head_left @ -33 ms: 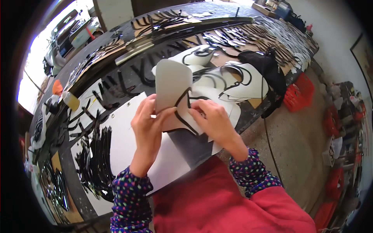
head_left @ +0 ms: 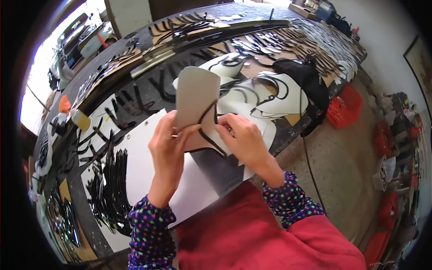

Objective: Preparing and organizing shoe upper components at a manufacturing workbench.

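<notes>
My left hand [head_left: 168, 141] is closed on a pale, curved, boot-shaped panel [head_left: 197, 87], thumb on its face and fingers behind. A thin black strip [head_left: 209, 138] runs along the panel's curved edge and across its face. At the panel's right edge, my right hand [head_left: 245, 139] pinches the black edging, its fingertips partly hidden. Just beyond lie more pale panels [head_left: 288, 96] with black curved strips, loosely stacked.
A white board [head_left: 148, 153] lies under my hands on the dark table. Long black strips [head_left: 110, 189] are heaped at left. A yellowish bottle [head_left: 81, 119] stands farther left. Rows of dark strips [head_left: 288, 40] cover the far side. A red crate [head_left: 344, 105] sits right of the table.
The held panel has turned slightly more upright. My right fingertips have moved in against its edge, and a black strip end seen above them earlier no longer shows. The whole view has shifted slightly.
</notes>
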Tool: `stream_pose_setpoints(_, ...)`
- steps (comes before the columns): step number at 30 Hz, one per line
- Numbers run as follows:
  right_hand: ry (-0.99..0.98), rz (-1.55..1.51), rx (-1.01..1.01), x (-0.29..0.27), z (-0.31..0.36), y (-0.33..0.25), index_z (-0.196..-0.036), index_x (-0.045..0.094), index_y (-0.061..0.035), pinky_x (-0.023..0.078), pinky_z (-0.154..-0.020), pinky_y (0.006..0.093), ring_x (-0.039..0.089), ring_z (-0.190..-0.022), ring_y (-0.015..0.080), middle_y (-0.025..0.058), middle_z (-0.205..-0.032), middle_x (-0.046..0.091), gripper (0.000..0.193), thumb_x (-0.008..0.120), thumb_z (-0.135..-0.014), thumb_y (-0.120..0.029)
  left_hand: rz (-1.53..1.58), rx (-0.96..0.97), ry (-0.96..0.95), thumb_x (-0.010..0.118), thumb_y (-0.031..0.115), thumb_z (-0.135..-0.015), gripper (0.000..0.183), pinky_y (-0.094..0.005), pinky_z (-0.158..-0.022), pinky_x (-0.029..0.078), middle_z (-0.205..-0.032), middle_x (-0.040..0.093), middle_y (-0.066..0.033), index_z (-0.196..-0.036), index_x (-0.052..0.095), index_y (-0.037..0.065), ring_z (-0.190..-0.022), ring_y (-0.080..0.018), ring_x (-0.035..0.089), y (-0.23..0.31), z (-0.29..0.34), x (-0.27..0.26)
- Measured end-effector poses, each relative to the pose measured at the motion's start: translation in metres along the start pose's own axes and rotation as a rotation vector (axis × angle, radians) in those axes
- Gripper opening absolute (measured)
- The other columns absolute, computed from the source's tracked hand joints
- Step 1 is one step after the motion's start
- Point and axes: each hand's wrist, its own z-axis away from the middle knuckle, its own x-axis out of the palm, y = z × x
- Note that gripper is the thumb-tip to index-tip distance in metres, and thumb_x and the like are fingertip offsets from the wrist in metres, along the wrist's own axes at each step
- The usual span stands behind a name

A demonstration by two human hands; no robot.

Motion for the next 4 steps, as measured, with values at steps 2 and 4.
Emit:
stream_pose_setpoints(2, 0.124, 0.163, -0.115, 0.000, -0.005, -0.008, -0.102, 0.069, -0.0045, 0.054, -0.072, 0.0393, 0.067, -0.081, 0.0307, 0.0144, -0.089, 0.069, 0.012, 0.069, -0.091, -0.008, 0.014, 0.109, 0.021, 0.079, 0.003, -0.085, 0.060, -0.0254, -0.060, 0.052, -0.101, 0.072, -0.0079, -0.137, 0.049, 0.004, -0.067, -0.0121, 0.065, 0.005, 0.002, -0.003)
stream_pose_setpoints(4, 0.184, 0.280, -0.226, 0.009, -0.002, -0.024, -0.108, 0.068, -0.0078, 0.054, -0.075, 0.0415, 0.069, -0.083, 0.0309, 0.0148, -0.094, 0.071, 0.016, 0.067, -0.092, -0.007, 0.324, -0.120, -0.012, 0.076, 0.006, -0.090, 0.059, -0.0288, -0.073, 0.060, -0.121, 0.071, -0.0111, -0.141, 0.047, 0.010, -0.094, -0.0236, 0.074, 0.000, 0.004, -0.011)
